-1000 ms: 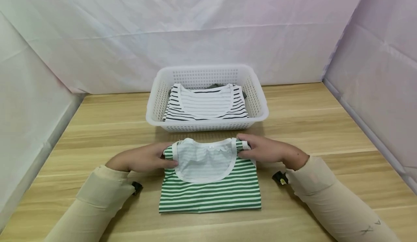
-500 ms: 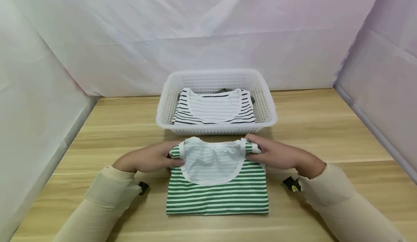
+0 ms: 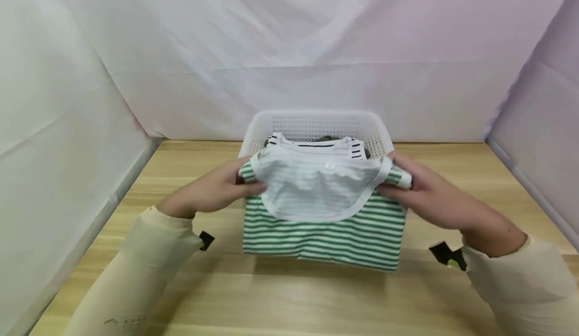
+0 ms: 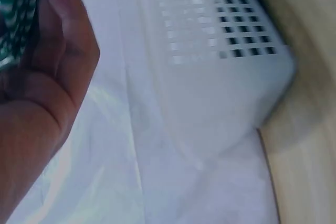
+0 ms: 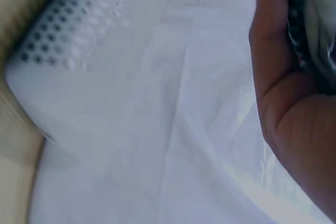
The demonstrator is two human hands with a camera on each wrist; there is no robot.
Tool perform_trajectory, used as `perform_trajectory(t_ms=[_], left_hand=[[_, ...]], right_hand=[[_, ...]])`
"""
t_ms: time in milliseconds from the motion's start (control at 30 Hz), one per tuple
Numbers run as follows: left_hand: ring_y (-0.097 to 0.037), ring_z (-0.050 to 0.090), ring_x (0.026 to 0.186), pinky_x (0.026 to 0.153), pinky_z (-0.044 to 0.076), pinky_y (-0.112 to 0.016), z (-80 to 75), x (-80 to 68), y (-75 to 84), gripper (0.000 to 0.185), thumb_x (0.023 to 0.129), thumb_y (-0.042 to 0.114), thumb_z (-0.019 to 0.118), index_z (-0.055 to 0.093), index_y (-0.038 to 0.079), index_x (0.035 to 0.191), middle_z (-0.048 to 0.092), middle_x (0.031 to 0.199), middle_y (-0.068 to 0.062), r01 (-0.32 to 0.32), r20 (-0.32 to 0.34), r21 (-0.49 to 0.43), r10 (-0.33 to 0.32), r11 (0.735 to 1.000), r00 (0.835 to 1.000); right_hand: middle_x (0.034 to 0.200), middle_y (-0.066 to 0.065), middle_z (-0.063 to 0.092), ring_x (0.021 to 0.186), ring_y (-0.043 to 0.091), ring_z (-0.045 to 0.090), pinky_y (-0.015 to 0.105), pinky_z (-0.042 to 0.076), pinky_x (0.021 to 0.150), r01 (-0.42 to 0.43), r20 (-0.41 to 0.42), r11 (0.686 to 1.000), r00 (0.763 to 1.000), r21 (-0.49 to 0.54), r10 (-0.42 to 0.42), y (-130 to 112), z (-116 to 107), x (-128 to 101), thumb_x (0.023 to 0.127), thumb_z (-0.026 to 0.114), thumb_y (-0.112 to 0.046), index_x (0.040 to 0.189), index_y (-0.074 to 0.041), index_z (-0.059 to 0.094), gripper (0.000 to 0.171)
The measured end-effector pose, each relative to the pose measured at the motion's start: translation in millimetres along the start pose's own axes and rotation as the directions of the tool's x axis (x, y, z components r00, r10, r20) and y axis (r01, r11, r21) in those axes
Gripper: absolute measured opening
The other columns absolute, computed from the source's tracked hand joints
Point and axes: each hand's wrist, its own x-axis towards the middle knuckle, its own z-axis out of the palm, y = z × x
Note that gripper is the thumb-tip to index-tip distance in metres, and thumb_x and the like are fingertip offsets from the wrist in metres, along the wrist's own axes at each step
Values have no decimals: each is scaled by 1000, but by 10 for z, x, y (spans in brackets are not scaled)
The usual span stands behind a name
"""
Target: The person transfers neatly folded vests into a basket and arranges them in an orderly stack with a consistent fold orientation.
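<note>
A folded green-and-white striped shirt with a white-trimmed scoop neck hangs in the air, its lower edge above a shadow on the table. My left hand pinches its left shoulder, thumb in front and fingers behind. At the other shoulder, my right hand grips the cloth the same way. Behind the shirt stands a white plastic basket, its front hidden by the cloth. A folded black-and-white striped shirt shows inside it. In both wrist views, green striped cloth lies within the curled fingers, beside the basket's wall.
The wooden table reaches back to a white fabric wall. White side walls stand left and right. Something dark green peeks out behind the black-striped shirt in the basket.
Both hands have raised the green striped shirt off the table and carried it forward, so it now overlaps the basket's front. The head view has also shifted.
</note>
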Motion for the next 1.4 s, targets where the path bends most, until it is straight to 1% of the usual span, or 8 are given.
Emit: perform_trajectory(t_ms=[100,267,433,600,733,933,1167,1400], left_hand=[[-27,69,99,83,59,-40,-88,248,71,37,103,19,56,49,10,138,66,114,-14,7,-46,-9,-7,1000,999],[-28,67,94,80,59,-41,-296,650,181,41,104,31,54,46,12,140,65,112,-15,81,-151,-34,-85,996,985],[-23,64,98,78,56,-35,-522,914,248,51,104,34,51,36,13,149,61,124,-14,181,-297,-59,-191,982,936],[-23,64,104,79,57,-36,-662,1065,183,55,105,35,49,32,12,152,55,140,-13,271,-362,-68,-276,960,890],[-24,63,105,81,58,-38,-709,1156,34,56,106,35,47,30,13,154,52,143,-12,342,-345,-64,-342,937,874],[-19,65,87,81,59,-37,-698,1272,-198,53,106,31,46,34,7,152,57,120,-16,425,-272,3,-408,905,871],[-20,60,91,87,58,-37,-623,1276,-364,72,106,27,47,6,2,160,39,149,-18,551,-256,120,-510,826,821],[-28,60,111,94,55,-40,-571,1283,-412,79,101,19,57,6,2,160,41,148,-20,533,-273,168,-480,829,834]], right_hand=[[106,9,60,82,21,67,36,59,66,-78,-116,996,991,-37,74,-79,-157,49,103,52,-7,135,-7,44,33],[114,11,57,88,21,64,34,58,71,-229,-256,972,944,-57,207,-107,-406,334,105,52,-25,130,-11,43,30],[117,10,54,89,16,62,32,57,73,-297,-307,954,912,-40,271,-63,-570,762,104,53,-27,126,-11,41,30],[112,8,51,88,17,57,31,54,72,-327,-309,942,906,-79,289,56,-614,1146,104,51,-25,122,-9,41,26],[111,10,49,85,18,56,33,53,70,-353,-264,931,911,-97,318,200,-601,1366,105,48,-22,124,-5,38,27],[114,16,52,80,22,60,39,57,67,-450,-159,883,889,-131,430,413,-531,1512,105,47,-19,137,-3,36,37],[120,22,52,86,26,65,42,59,73,-523,-50,828,850,-205,524,560,-409,1571,105,45,-16,139,-2,32,39],[131,24,44,98,31,58,49,58,79,-529,-114,818,848,-225,517,674,-326,1560,100,47,-3,147,-1,22,53]])
